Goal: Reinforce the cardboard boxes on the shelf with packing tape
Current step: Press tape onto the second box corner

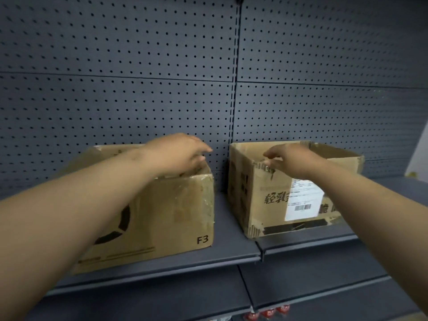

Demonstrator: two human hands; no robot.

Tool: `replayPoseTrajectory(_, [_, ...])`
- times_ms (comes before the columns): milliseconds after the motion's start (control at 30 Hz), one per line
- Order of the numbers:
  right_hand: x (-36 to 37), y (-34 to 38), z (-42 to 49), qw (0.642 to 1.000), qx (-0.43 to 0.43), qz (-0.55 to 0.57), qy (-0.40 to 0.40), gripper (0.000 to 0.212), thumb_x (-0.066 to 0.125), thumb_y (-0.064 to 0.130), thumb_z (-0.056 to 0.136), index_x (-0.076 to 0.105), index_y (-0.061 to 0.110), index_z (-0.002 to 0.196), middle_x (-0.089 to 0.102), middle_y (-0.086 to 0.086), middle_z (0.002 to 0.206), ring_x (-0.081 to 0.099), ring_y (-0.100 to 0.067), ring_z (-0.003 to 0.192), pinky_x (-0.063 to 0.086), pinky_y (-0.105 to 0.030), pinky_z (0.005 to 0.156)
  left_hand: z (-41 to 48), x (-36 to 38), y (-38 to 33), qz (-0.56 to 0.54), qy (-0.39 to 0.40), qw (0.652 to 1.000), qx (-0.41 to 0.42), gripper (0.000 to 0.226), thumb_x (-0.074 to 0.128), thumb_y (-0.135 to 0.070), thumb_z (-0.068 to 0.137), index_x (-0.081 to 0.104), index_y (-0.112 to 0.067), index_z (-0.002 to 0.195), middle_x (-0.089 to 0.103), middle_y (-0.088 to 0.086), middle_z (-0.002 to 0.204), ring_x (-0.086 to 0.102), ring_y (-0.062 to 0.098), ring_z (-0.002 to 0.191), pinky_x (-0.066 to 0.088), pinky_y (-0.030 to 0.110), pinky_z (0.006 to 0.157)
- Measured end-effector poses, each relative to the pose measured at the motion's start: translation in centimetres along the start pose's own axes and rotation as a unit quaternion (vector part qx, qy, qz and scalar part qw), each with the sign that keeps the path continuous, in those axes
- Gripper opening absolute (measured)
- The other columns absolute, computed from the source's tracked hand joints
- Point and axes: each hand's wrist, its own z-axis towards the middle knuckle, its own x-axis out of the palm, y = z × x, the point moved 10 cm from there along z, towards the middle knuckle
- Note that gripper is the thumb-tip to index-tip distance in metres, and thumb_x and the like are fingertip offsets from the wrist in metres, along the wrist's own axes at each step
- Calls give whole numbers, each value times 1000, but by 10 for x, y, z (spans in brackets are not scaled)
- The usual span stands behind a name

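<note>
Corrugated cardboard, brown and worn, forms both open-topped boxes. The left box [162,212] and the right box [273,195] stand a little apart on the dark grey shelf [231,253], close to the pegboard panel [139,89] behind.

Handling, as judged: the walls are light and moderately stiff, but they flex at the open rims. The corners are frayed, and the right box leans out of square. Crinkled clear tape [206,200] already covers the front right corner of the left box. A black strip [298,225] runs below the white label [303,200] on the right box. Contents are not visible, so weight cannot be confirmed.

Take hold at the upper rim near a corner, where two walls brace each other. Avoid the middle of a wall.

The left hand [178,154] reaches over the front rim of the left box. Its fingers dip inside, and the grip cannot be told. The right hand [294,161] pinches the front rim of the right box near its left corner, fingers bent over the edge.

No tape roll is in view.
</note>
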Motion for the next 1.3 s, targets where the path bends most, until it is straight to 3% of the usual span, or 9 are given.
replayPoseTrajectory(167, [6, -6, -1, 997, -76, -12, -20, 25, 54, 33, 92, 65, 23, 112, 69, -1, 106, 60, -20, 92, 46, -29, 76, 65, 33, -52, 9, -9, 999, 51, 54, 37, -8, 98, 32, -41, 141, 29, -13, 151, 34, 9, 135, 32, 24, 103])
replayPoseTrajectory(367, [11, -13, 6, 992, -114, -32, -46, 24, 50, 40, 92, 66, 26, 104, 68, -1, 93, 58, -19, 82, 37, -26, 61, 87, 47, -62, 38, 19, 998, 40, 43, 35, -14, 97, 47, -36, 132, 55, -5, 132, 54, 15, 113, 45, 26, 86])
replayPoseTrajectory(500, [19, -12, 14, 990, -134, -24, -26, 25, 50, 40, 92, 64, 24, 104, 68, -2, 96, 61, -22, 90, 45, -28, 69, 91, 50, -58, 42, 56, 998, 3, 41, 34, -16, 96, 50, -36, 128, 58, -6, 126, 52, 15, 115, 45, 29, 88])
replayPoseTrajectory(600, [6, -28, 6, 985, -158, 67, 16, 32, 51, 37, 92, 58, 26, 121, 64, 5, 117, 59, -16, 105, 48, -31, 89, 104, 44, -70, 46, 74, 996, -18, 36, 32, -23, 97, 56, -32, 123, 57, -10, 127, 51, 12, 113, 44, 30, 93])
replayPoseTrajectory(667, [-22, -68, 6, 983, -115, 140, -21, 34, 50, 35, 93, 55, 28, 126, 61, 9, 123, 59, -12, 105, 47, -27, 92, 117, 36, -90, 43, 58, 997, -19, 38, 30, -27, 97, 55, -32, 125, 55, -10, 130, 50, 12, 116, 44, 33, 95])
replayPoseTrajectory(767, [-52, -151, 13, 990, -17, 110, -86, 30, 49, 29, 95, 59, 22, 122, 62, 2, 122, 56, -12, 101, 41, -23, 83, 142, 36, -141, 24, 41, 999, 18, 39, 28, -32, 98, 48, -32, 131, 51, -9, 135, 48, 14, 120, 43, 35, 97])
replayPoseTrajectory(933, [-28, -265, 26, 987, 152, 44, 0, 40, 47, 39, 94, 60, 2, 103, 66, -16, 102, 62, -28, 88, 49, -35, 74, 192, 57, -235, 32, 13, 995, 97, 39, 32, -41, 98, 44, -29, 133, 52, -7, 134, 53, 16, 116, 47, 38, 92])
replayPoseTrajectory(1100, [2, -286, 37, 974, 153, 163, 46, 46, 56, 49, 87, 62, 4, 76, 66, -7, 68, 63, -19, 62, 55, -29, 65, 220, 71, -284, 17, -8, 995, 103, 28, 36, -34, 98, 50, -26, 120, 61, -3, 100, 59, 15, 85, 54, 35, 72])
replayPoseTrajectory(1300, [7, -299, 37, 946, 127, 295, 37, 27, 68, 20, 83, 59, 6, 61, 65, -12, 65, 62, -18, 57, 55, -24, 58, 221, 73, -278, -55, -24, 994, 89, 24, 41, -37, 96, 54, -28, 115, 64, -5, 107, 59, 14, 96, 51, 36, 82])
